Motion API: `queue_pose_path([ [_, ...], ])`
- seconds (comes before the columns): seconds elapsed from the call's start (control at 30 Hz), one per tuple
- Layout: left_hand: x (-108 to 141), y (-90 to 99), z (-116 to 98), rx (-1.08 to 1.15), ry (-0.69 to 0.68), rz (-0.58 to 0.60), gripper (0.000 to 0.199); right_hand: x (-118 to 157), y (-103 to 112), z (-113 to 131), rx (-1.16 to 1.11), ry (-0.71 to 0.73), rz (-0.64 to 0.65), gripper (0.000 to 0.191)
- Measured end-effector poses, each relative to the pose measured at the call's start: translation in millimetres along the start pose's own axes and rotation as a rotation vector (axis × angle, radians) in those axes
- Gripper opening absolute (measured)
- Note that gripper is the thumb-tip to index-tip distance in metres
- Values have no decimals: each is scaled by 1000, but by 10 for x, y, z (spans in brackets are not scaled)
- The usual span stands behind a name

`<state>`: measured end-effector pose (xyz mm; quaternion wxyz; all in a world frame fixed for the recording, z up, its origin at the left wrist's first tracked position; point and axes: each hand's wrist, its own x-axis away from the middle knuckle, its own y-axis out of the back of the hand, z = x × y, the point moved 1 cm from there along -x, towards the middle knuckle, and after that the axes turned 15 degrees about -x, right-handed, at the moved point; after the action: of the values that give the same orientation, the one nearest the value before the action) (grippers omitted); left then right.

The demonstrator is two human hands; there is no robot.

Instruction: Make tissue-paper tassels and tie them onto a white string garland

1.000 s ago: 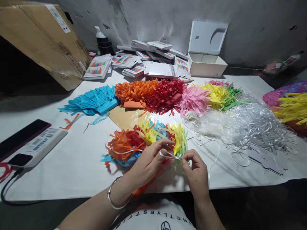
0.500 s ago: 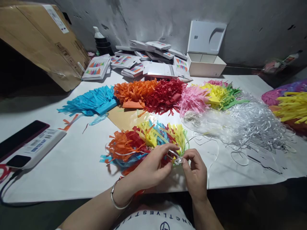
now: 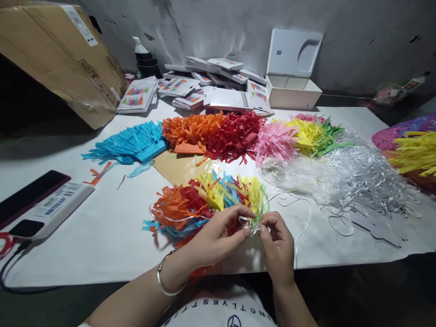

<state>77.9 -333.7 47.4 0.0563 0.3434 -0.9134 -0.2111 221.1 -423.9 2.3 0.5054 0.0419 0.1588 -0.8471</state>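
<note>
A looped white ribbon (image 3: 252, 225) runs between my two hands near the table's front edge. My left hand (image 3: 226, 231) is closed on the ribbon's loops, thumb and index finger curved toward each other. On its right, my right hand (image 3: 277, 243) pinches the ribbon between thumb and bent fingers. Just beyond the hands lies a bundle of tissue-paper tassels (image 3: 194, 200) in orange, red, yellow and blue, partly covered by my left hand. A thin ribbon tail trails from the hands to the right across the white table.
Tassel piles in blue (image 3: 129, 143), orange (image 3: 192, 127), red (image 3: 236, 136) and pink (image 3: 275, 141) line the middle. Silver ribbon (image 3: 368, 172) is heaped at right. Behind are flat printed boxes (image 3: 226, 97) and an open white box (image 3: 293, 93). A phone (image 3: 37, 195) and power bank (image 3: 54, 211) lie left.
My left thumb has moved slightly right, closer to the right hand, and the ribbon loop between the fingers has changed shape. The right hand is almost still.
</note>
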Motion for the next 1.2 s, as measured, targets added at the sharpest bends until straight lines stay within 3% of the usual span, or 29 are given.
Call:
queue_pose_path([
  [0.17, 20, -10, -12, -205, -53, -61, 26, 31, -53, 19, -424, -177, 17, 10],
  [0.3, 37, -40, 6, -43, -22, -179, 22, 51, -58, 6, -588, -296, 60, 12],
  [0.43, 28, -74, 25, 252, 35, -206, 24, 35, -48, -24, -483, -341, 17, 18],
  [0.57, 1, -84, 22, 407, 68, -184, 26, 3, -58, -11, -330, -315, -16, 23],
  [0.67, -6, -80, 16, 425, 89, -175, 28, -2, -72, 10, -324, -288, -30, 25],
  [0.87, -17, -42, -5, 329, 95, -167, 24, 36, -94, -23, -478, -446, -2, 30],
  [1.0, -37, -12, 2, 357, 117, -177, 23, 65, -61, -26, -493, -405, 79, 29],
  [1.13, -36, -6, 36, 451, 125, -175, 24, 77, -32, 7, -352, -342, 136, 43],
  [1.2, -32, -4, 56, 489, 124, -185, 25, 70, -32, 19, -225, -314, 148, 36],
])
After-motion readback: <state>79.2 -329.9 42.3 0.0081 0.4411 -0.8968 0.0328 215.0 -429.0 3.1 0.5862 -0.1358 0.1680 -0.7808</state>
